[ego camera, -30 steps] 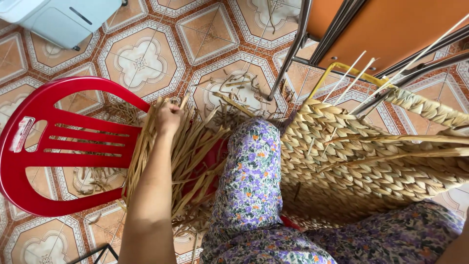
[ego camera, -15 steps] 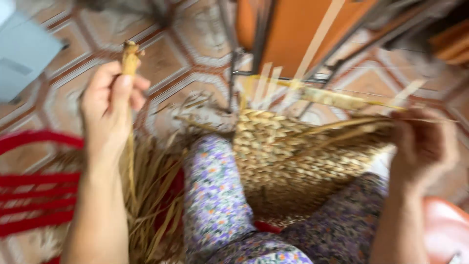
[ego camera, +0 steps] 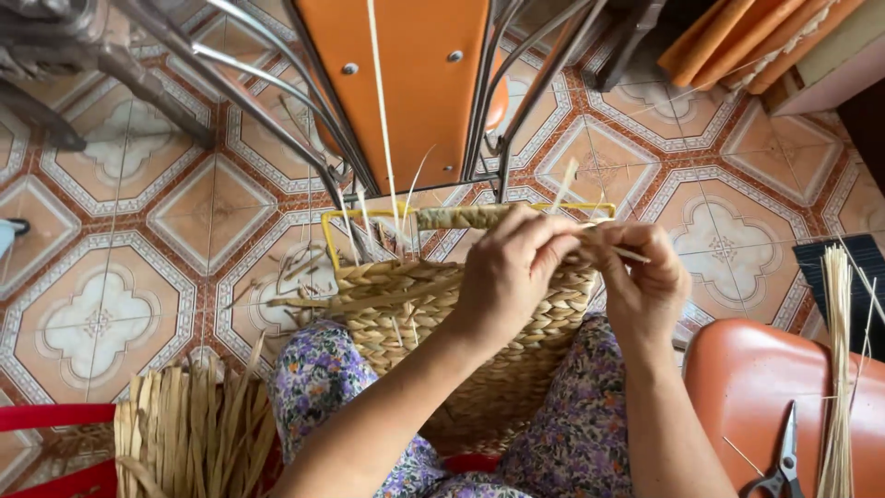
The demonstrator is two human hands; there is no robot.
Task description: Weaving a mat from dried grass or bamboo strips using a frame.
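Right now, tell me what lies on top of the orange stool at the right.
On the orange stool lie small scissors and a bundle of pale straw strips. The frame edge cuts off the stool's lower right part.

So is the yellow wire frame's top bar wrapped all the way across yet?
Partly: braided straw covers part of the yellow wire frame; its left end shows bare.

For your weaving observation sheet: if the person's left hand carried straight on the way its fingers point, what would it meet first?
The left hand points right, so it would probably meet the right hand first; their fingers already look nearly touching, though depth is unclear.
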